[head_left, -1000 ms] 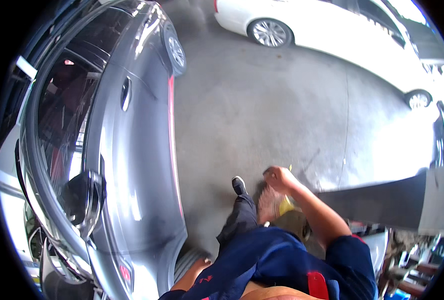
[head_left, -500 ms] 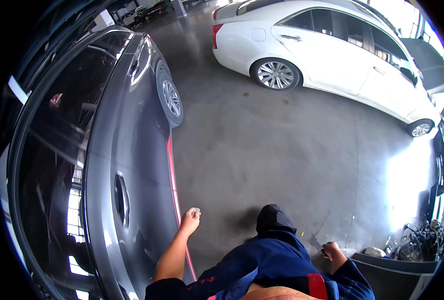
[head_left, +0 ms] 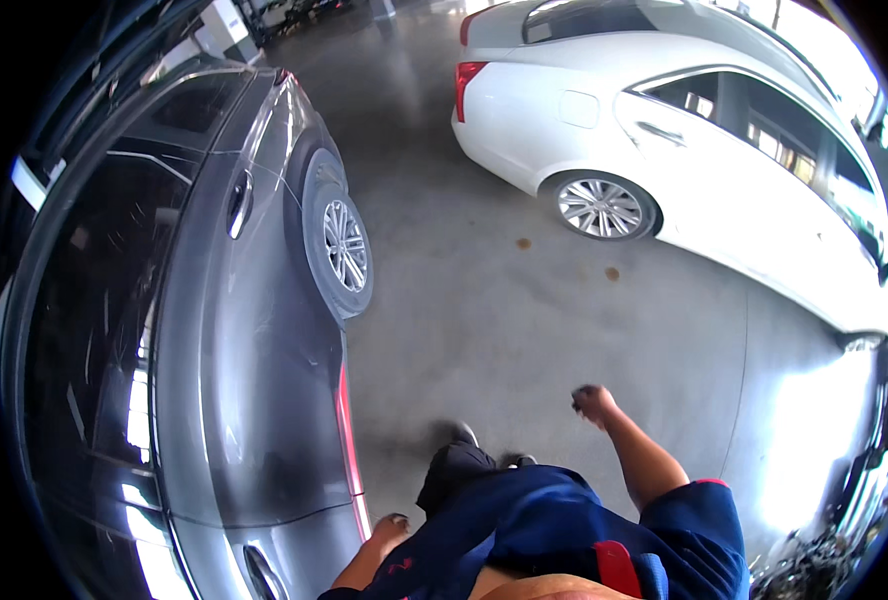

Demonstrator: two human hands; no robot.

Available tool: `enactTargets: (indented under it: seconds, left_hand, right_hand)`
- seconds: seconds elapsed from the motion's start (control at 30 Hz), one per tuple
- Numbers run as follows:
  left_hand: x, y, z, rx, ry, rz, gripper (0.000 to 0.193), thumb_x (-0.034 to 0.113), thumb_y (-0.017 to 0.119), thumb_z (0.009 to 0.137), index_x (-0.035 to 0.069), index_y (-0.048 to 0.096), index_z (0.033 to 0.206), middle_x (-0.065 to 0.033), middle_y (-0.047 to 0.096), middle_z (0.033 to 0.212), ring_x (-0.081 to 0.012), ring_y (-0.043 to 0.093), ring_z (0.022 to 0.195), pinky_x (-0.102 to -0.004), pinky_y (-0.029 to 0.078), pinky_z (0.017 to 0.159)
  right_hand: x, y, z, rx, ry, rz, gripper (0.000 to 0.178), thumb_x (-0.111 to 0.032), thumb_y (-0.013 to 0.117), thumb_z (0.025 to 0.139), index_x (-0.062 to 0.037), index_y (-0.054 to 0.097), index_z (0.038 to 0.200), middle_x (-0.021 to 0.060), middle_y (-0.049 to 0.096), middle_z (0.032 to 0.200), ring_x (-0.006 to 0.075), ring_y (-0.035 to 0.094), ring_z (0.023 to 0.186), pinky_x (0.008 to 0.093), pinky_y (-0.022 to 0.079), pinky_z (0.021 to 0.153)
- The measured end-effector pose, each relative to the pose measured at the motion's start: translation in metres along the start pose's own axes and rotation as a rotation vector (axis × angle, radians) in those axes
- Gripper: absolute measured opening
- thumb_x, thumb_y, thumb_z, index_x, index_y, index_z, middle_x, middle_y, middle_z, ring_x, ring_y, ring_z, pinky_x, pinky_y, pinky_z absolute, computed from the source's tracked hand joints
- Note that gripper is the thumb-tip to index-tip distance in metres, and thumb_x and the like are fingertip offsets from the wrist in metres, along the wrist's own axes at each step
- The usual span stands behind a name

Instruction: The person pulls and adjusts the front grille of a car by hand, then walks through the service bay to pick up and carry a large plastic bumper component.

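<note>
My left hand [head_left: 392,527] hangs low beside the dark grey car [head_left: 274,360], a little apart from its lower door edge with the red strip [head_left: 344,420]. Its fingers look curled in, and whether anything is inside them is hidden. My right hand [head_left: 594,402] is held out in front over the grey floor [head_left: 464,330], touching nothing around it. Its fingers are closed and slightly blurred. Something dark shows at the fingertips, too small to name. My dark shoes [head_left: 464,433] show below, one ahead of the other.
A white car [head_left: 754,210] stands ahead to the right, its rear wheel [head_left: 602,207] towards me. The grey car's rear wheel [head_left: 344,245] is ahead on the left. Jumbled dark parts [head_left: 814,565] lie at the lower right. Two brown spots mark the floor.
Both cars have shifted in view as I move forward along the grey car. My right hand has swung forward, my left hand back. The dark bin at the lower right has mostly left view.
</note>
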State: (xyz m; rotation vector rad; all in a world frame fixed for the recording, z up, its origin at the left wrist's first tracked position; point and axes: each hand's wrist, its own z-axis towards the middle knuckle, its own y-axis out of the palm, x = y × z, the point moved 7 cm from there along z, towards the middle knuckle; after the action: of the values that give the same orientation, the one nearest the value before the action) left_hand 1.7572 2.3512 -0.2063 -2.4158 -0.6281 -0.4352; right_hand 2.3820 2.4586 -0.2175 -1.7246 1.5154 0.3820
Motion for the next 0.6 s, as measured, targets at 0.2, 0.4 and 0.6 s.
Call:
enactTargets:
  seconds: [0.2,0.4,0.6]
  left_hand:
    - [0.021,-0.132,0.194,-0.011,0.072,0.196,0.033,0.025,0.052,0.098,0.001,0.067,0.115,-0.0182,0.073,0.103,-0.0335,0.070,0.096,-0.0411,0.056,0.082]
    - [0.176,-0.358,0.366,0.058,-0.008,0.014,0.037,0.031,0.054,0.097,0.001,0.071,0.111,-0.0254,0.072,0.113,-0.0425,0.068,0.108,-0.0471,0.053,0.088]
    - [0.359,-0.582,0.534,0.303,0.082,0.061,0.033,0.028,0.055,0.096,0.000,0.069,0.105,-0.0275,0.071,0.107,-0.0449,0.068,0.103,-0.0488,0.053,0.088]
  right_hand:
    - [-0.245,-0.035,0.171,0.086,-0.160,0.042,0.027,-0.020,0.060,0.098,-0.0011,0.071,0.112,0.0083,0.073,0.089,0.0142,0.066,0.074,0.0295,0.054,0.067]
    - [-0.172,-0.022,0.318,-0.358,0.115,-0.699,0.018,-0.028,0.063,0.092,-0.0146,0.074,0.089,0.0029,0.071,0.075,0.0215,0.066,0.060,0.0400,0.055,0.055]
    - [-0.255,-0.061,0.389,-0.096,0.515,0.069,0.016,-0.015,0.060,0.096,-0.0016,0.067,0.090,0.0129,0.070,0.077,0.0235,0.066,0.061,0.0409,0.052,0.052]
